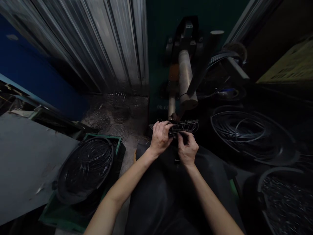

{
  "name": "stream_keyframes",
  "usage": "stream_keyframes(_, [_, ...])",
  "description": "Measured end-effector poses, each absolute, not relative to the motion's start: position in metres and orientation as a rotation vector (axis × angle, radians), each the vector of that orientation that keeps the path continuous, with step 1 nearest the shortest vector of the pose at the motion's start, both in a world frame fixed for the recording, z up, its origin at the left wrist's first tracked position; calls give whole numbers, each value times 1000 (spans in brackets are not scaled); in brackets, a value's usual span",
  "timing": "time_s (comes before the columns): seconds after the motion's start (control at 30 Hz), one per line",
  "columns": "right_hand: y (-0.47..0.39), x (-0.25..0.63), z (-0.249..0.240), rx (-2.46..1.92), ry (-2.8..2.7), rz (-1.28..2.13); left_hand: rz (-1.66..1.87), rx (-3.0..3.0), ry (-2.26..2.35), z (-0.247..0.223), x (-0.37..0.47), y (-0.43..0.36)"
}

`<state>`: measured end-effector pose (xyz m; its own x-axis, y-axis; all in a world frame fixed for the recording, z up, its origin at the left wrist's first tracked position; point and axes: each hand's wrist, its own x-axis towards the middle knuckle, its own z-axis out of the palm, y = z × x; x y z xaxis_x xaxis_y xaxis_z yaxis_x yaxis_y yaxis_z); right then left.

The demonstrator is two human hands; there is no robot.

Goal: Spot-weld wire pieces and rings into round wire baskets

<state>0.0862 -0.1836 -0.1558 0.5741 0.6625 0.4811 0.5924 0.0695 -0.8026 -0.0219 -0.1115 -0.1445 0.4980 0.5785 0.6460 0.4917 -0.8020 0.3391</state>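
Observation:
A small wire frame (188, 125) made of thin metal bars lies crosswise in front of the machine's lower rod (171, 106). My left hand (160, 135) is closed round its left part, fingers curled over the top. Near the middle of the lower edge, my right hand (188, 148) pinches with thumb and forefinger; whatever is between those fingertips is too small and dark to make out. A thick metal cylinder (187, 76) of the machine juts out just above the wire frame.
Left, a round black tub (85, 169) of wire pieces sits on a green crate (61, 220). Wire rings lie on the floor (129, 147). Right, one basin (246, 135) holds coiled wire and another (288, 202) small metal parts. A dark bar (204, 62) slants beside the cylinder.

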Motion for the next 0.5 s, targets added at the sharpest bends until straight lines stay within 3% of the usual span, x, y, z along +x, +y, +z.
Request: stream_keyframes(0.5, [-168, 90, -162, -1622, -1053, 59, 1218, 2643, 928, -151, -16, -95])
